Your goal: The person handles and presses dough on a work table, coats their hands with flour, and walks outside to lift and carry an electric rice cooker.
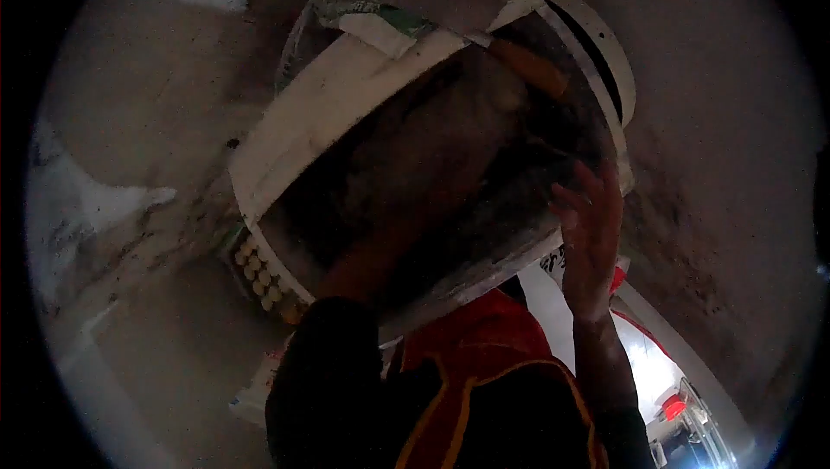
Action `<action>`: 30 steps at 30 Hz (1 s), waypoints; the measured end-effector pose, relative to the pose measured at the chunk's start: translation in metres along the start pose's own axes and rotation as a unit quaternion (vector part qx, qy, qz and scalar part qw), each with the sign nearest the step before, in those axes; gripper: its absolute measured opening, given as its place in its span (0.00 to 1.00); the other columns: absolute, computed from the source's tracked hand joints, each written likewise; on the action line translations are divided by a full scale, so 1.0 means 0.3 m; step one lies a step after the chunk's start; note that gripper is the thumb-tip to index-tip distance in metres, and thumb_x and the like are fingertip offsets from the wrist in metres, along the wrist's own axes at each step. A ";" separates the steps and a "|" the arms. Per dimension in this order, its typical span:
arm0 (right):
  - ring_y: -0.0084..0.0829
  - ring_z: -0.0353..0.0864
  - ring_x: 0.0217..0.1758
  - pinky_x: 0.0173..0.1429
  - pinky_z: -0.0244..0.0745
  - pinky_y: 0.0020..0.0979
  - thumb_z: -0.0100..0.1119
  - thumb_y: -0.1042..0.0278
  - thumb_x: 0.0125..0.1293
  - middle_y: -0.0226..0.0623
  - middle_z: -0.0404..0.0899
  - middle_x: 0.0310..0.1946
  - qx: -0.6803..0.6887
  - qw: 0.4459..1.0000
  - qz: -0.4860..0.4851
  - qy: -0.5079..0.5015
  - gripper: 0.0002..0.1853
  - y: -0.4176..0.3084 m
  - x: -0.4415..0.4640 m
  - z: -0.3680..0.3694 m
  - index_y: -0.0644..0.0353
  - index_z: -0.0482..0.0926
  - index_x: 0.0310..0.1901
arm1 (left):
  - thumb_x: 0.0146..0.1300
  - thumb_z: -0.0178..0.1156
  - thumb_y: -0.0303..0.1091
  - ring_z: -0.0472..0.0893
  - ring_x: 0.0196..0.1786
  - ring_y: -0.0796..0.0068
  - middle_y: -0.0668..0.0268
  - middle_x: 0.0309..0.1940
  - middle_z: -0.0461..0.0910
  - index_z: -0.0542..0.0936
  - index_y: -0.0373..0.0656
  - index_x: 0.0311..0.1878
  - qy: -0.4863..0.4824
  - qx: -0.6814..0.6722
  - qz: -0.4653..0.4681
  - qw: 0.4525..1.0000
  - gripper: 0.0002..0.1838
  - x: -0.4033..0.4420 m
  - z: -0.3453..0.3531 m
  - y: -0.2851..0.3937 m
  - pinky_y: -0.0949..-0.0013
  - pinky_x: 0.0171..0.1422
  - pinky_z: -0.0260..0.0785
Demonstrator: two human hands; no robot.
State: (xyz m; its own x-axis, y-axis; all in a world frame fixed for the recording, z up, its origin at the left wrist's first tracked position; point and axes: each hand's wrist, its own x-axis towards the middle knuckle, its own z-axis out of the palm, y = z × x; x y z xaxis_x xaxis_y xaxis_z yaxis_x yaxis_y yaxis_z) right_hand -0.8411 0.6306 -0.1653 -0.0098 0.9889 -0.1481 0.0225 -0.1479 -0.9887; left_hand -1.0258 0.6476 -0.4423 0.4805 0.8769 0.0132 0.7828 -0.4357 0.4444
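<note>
My left arm reaches down into a large round tub [268, 253] with a dark inside. My left hand [437, 184] is dim and blurred in there, and its fingers cannot be made out. By the tub's right rim, my right hand [592, 227] is raised with its fingers apart and nothing in it. A flat tool with a wide grey blade and an orange-brown handle [532, 69] lies across the far side of the opening. Under it, a pale board [337, 127] spans part of the tub's top, with a green and white scrap [380, 32] on it.
Several pale round things [259, 279] sit in rows beside the tub's left side. A curved pale rim [616, 63] stands against the tub at the far right. Stained floor [138, 123] surrounds everything. Bright light enters at the lower right, near a red object [673, 407].
</note>
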 end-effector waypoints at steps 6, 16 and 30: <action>0.35 0.60 0.62 0.64 0.55 0.36 0.47 0.63 0.66 0.43 0.52 0.64 0.170 0.985 -0.015 0.023 0.31 0.043 0.058 0.015 0.57 0.46 0.67 | 0.59 0.47 0.56 0.56 0.65 0.59 0.59 0.63 0.58 0.62 0.47 0.63 0.003 -0.024 0.015 1.000 0.32 0.097 0.031 0.006 0.54 0.67 0.45; 0.32 0.54 0.67 0.65 0.54 0.31 0.39 0.51 0.68 0.41 0.58 0.63 0.063 0.991 0.098 -0.068 0.28 0.093 0.087 0.043 0.61 0.58 0.63 | 0.60 0.43 0.61 0.60 0.63 0.63 0.62 0.61 0.61 0.61 0.45 0.63 0.084 -0.447 -0.212 0.865 0.35 0.135 -0.480 0.163 0.61 0.66 0.48; 0.45 0.54 0.66 0.69 0.46 0.44 0.44 0.67 0.60 0.52 0.58 0.61 -0.569 0.731 -0.277 -0.255 0.26 0.015 0.160 0.328 0.66 0.59 0.60 | 0.63 0.38 0.62 0.57 0.66 0.66 0.63 0.64 0.57 0.56 0.44 0.65 0.083 -0.958 0.080 -0.263 0.36 -0.070 -0.764 0.366 0.64 0.69 0.46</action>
State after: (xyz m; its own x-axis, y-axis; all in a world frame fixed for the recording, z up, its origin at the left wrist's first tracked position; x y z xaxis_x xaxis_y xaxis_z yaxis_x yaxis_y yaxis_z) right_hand -0.9398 0.6763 -0.1789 -0.6968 0.7172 -0.0071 0.6887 0.6663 -0.2858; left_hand -1.0405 0.6280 -0.1883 0.2660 0.9637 0.0215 -0.5160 0.1612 -0.8413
